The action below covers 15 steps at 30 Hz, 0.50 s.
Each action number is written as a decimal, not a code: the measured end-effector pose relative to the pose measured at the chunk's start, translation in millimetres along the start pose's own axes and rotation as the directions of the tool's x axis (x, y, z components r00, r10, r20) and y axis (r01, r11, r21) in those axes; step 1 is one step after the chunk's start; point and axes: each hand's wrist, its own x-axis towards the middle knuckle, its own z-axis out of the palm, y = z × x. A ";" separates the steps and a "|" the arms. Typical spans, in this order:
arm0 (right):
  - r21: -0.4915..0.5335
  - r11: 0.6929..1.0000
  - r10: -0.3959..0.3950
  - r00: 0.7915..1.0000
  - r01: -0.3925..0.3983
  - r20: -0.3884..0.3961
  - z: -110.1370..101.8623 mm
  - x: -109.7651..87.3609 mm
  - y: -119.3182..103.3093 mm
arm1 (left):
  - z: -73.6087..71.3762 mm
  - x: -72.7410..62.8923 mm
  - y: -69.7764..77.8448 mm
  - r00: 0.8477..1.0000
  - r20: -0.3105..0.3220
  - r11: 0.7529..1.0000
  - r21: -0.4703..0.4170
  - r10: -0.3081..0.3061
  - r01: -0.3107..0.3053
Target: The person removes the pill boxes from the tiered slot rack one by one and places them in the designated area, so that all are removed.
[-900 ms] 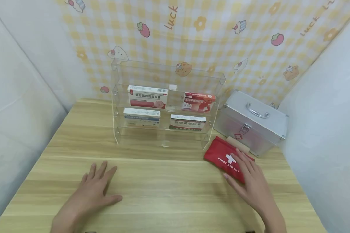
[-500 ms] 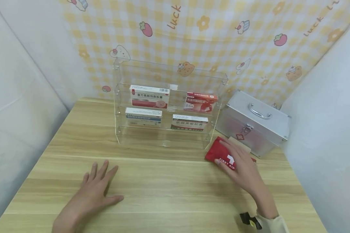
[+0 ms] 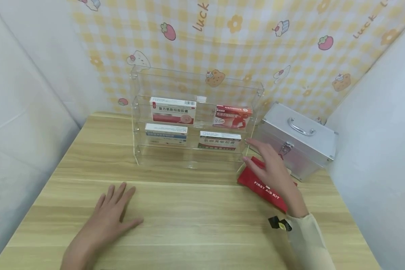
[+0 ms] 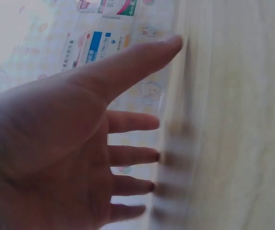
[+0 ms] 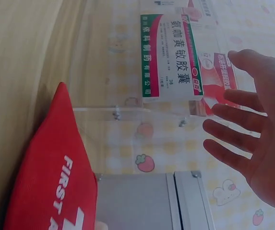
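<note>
My right hand (image 3: 273,170) hovers with straight, spread fingers above a red first aid kit pouch (image 3: 266,191), its fingertips near the right side of a clear acrylic display rack (image 3: 195,80). Nothing is in its grasp. In the right wrist view, a white, green and red medicine box (image 5: 171,55) stands on the rack ahead of the fingers, with a red medicine box (image 5: 220,79) beyond. My left hand (image 3: 102,225) rests on the table at the left, fingers spread. The left wrist view shows its fingertips (image 4: 157,157) at the tabletop, holding nothing.
The rack also bears a white-and-red box (image 3: 173,111) and a white-and-blue box (image 3: 166,134). A silver metal case (image 3: 307,140) with a handle stands at the right, behind the pouch. A checked cloth (image 3: 236,56) hangs behind the wooden table (image 3: 189,217).
My right hand has moved forward and left from over the pouch toward the rack's right side. More of the right sleeve shows. My left hand stays about where it was.
</note>
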 end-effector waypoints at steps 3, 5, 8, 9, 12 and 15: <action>-0.008 1.000 0.001 1.000 -0.001 0.002 1.6 7.6 0.7 | -0.9 10.3 -6.4 0.999 -0.023 1.000 0.003 0.024 -0.024; -0.018 1.000 -0.001 1.000 0.001 -0.001 2.0 11.5 0.2 | -1.1 18.0 -10.1 0.999 -0.037 0.999 0.002 0.038 -0.038; -0.044 0.999 0.003 1.000 -0.003 0.000 2.5 16.1 -0.9 | -1.5 29.7 -15.3 0.997 -0.052 0.999 -0.020 0.049 -0.050; -0.050 0.999 0.006 1.000 -0.006 0.003 2.5 17.5 -1.6 | -1.8 34.0 -16.9 0.997 -0.058 0.998 -0.033 0.053 -0.055; -0.064 0.998 0.018 1.000 -0.017 0.021 2.9 20.4 -2.8 | -3.2 47.5 -21.7 0.995 -0.074 0.992 -0.103 0.059 -0.067; -0.071 0.997 0.040 0.998 -0.037 0.043 3.0 22.3 -4.6 | -5.6 62.7 -26.4 0.995 -0.086 0.979 -0.194 0.055 -0.070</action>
